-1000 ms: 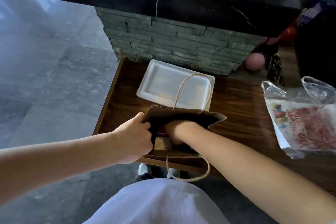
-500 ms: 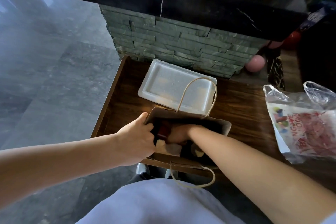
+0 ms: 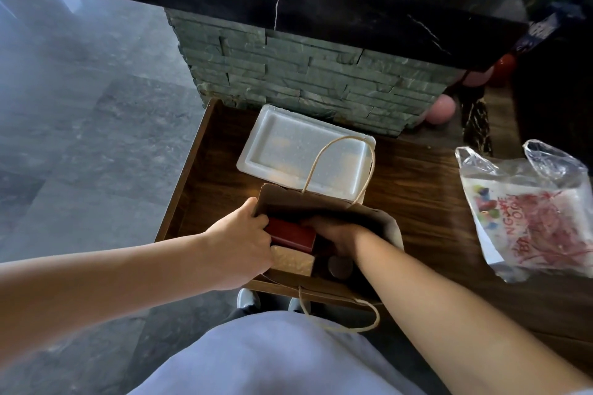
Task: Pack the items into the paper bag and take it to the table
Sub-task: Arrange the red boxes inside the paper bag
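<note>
A brown paper bag with twine handles stands open at the near edge of a dark wooden surface. My left hand grips the bag's left rim and holds it open. My right hand is down inside the bag, fingers curled beside a red box; whether it grips anything is hidden. Below the red box lie a tan box and a round dark lid. A white rectangular lidded container lies flat behind the bag.
A clear plastic bag with red print lies at the right of the wooden surface. A stone-clad counter with a black top rises behind. Pink and red balloons sit at the back right. Grey tiled floor spreads on the left.
The view has shifted closer and slightly right. The bag's mouth has spread wider, showing the red box, tan box and round lid. My right hand stays inside the bag.
</note>
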`<state>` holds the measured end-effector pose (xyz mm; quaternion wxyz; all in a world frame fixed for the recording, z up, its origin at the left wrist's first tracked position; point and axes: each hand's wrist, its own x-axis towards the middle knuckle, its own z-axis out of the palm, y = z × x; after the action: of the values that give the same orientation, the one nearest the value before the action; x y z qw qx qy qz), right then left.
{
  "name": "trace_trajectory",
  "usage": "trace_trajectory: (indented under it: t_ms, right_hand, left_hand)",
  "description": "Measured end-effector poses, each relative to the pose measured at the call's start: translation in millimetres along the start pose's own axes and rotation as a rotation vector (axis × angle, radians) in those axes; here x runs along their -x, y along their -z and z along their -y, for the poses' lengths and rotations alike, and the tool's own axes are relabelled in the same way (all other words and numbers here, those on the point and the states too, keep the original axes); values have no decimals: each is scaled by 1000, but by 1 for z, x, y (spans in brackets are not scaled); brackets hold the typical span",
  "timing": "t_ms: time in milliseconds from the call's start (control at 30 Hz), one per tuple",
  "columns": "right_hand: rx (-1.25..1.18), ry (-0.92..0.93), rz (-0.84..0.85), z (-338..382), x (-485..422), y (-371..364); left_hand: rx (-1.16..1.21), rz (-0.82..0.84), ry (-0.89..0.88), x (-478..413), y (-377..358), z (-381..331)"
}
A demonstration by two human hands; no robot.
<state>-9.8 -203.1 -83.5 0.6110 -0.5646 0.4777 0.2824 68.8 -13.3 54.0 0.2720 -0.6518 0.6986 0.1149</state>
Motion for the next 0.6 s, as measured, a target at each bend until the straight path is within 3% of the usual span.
trace_trajectory:
  t_ms: [300,433,600]
  right_hand:
    - [57,34,24,-6,-7,2]
    - [198,102,-19,-6,-4,-11]
    - [184,32,40,-8,-7,-12]
  left_hand:
    - [-11,-22,3,2,-4,-4]
    - [-22,-33,2,2,-4,-4]
    - [-36,-10,3,2,-3,-4]
